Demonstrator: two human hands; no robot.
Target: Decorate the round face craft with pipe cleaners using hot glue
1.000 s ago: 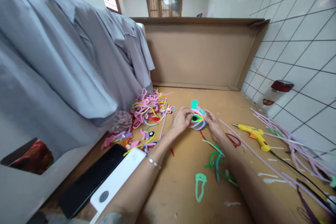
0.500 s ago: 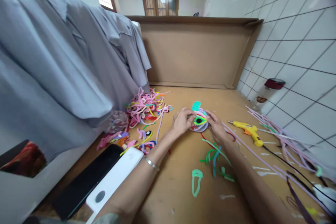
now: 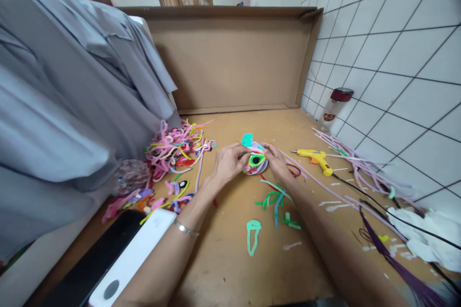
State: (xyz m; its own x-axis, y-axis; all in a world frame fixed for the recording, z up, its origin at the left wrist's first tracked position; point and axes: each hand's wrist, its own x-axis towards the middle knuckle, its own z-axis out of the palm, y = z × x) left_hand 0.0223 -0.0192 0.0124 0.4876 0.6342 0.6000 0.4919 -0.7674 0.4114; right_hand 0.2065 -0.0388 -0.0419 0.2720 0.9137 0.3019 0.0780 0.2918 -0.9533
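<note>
Between my two hands, above the middle of the cardboard surface, is a small colourful pipe-cleaner figure (image 3: 256,159) with a green and yellow eye and a teal piece on top. My left hand (image 3: 230,160) pinches its left side with thumb and fingers. Against its right edge, my right hand (image 3: 274,157) grips with curled fingers. Closer to me lie a green pipe-cleaner loop (image 3: 253,239) and loose green and blue pipe-cleaner pieces (image 3: 276,201). A dark red piece (image 3: 294,170) curves beside my right wrist.
On the left, a heap of pink pipe cleaners (image 3: 173,146) sits near hanging grey cloth (image 3: 82,81). A white device (image 3: 133,259) and a black slab (image 3: 97,259) lie below. On the right are a yellow glue gun (image 3: 315,159), a lidded jar (image 3: 334,105) and lilac pipe cleaners (image 3: 363,168).
The camera view has turned right, shifting the whole scene leftward. Both hands stay on the pipe-cleaner figure, with little change in their grip.
</note>
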